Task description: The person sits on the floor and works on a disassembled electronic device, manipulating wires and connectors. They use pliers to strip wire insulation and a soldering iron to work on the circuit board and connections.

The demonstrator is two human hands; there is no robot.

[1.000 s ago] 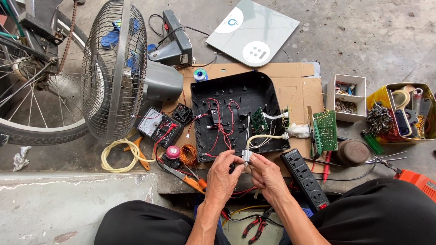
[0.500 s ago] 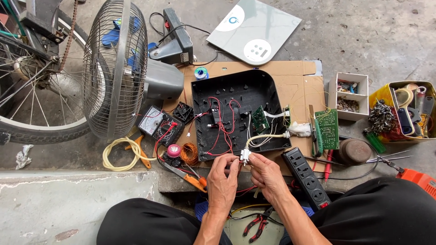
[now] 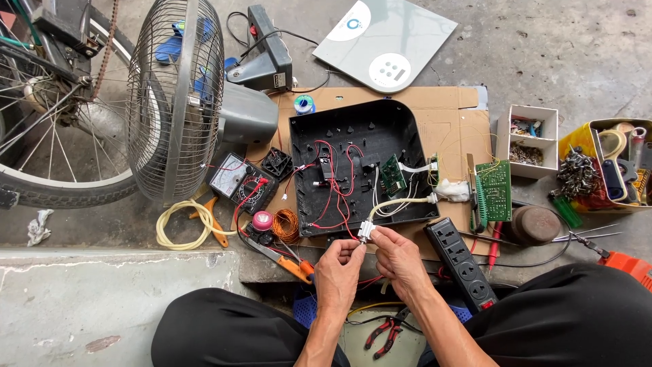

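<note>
Hands barely shift since half a second ago; both sit a touch lower and closer together, same pinch on the same part. I see the small white connector (image 3: 367, 231) held just past the fingertips, at the near edge of the black plastic housing (image 3: 360, 166). My read: it's kept low and near so the white cable (image 3: 401, 202) running off it into the housing keeps some slack. Left hand (image 3: 337, 270) has thumb and forefinger closed on the connector's near side, other fingers curled in. Right hand (image 3: 401, 261) pinches the far side, fingers nearly shut round it, likely steadying it while the left works the end. Red wires (image 3: 333, 197) loop inside the housing just beyond the fingers, beside a small green circuit board (image 3: 392, 175). Off the right hand's side lies a black power strip (image 3: 465, 261), near but not touching, and past it a larger green circuit board (image 3: 494, 190) next to a white box of small parts (image 3: 528, 141). Off the left hand's side: an orange-handled tool (image 3: 285, 261), a coil of copper wire (image 3: 288, 225), an analogue meter (image 3: 234, 182), all within easy reach. Further out on that side stands a table fan (image 3: 178, 95). Red-handled pliers (image 3: 380, 334) lie below the wrists, between the knees.
</note>
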